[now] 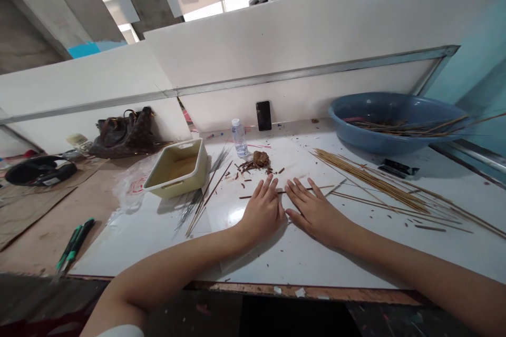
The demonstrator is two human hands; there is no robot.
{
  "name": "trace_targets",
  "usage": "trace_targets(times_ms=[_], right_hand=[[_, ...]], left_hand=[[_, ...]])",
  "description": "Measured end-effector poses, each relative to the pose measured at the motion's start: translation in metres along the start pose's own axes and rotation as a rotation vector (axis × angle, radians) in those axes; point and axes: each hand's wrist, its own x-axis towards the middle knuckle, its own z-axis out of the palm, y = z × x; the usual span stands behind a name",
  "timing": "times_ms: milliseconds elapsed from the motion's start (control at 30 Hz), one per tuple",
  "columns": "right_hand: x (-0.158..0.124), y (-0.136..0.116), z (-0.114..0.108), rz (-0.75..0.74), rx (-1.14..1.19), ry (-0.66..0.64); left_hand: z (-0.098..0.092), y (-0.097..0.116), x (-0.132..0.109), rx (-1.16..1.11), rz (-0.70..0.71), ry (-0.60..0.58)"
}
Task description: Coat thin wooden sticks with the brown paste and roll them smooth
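A white table [300,253] bears thin sticks [371,179], cream tray [177,187], blue basin [367,139], water bottle [239,139]

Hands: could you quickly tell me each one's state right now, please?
Left hand: open, palm down on a thin stick, gripping nothing.
Right hand: open, palm down on the same stick.

On the table [308,258], the tray [176,171] lies left of the bottle [239,138], the phone [263,115] behind it; sticks [367,178] spread right, before the basin [391,139].

Glossy white tabletop [276,253]; thin wooden sticks [367,179]; smooth blue plastic basin [379,139]; cream plastic tray [179,171]
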Motion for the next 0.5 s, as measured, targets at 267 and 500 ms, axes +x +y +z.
trace_targets(times_ms=[267,500], right_hand=[[0.0052,0.0051,0.0041,0.096,-0.003,-0.037],[0.0039,-0.0004,-0.0047,0.021,-0.043,0.015]], left_hand=[[0.0025,-0.0014,0.0021,-0.047,-0.078,-0.024],[0.0061,-0.0028,0.0003,-0.044,0.016,0.076]])
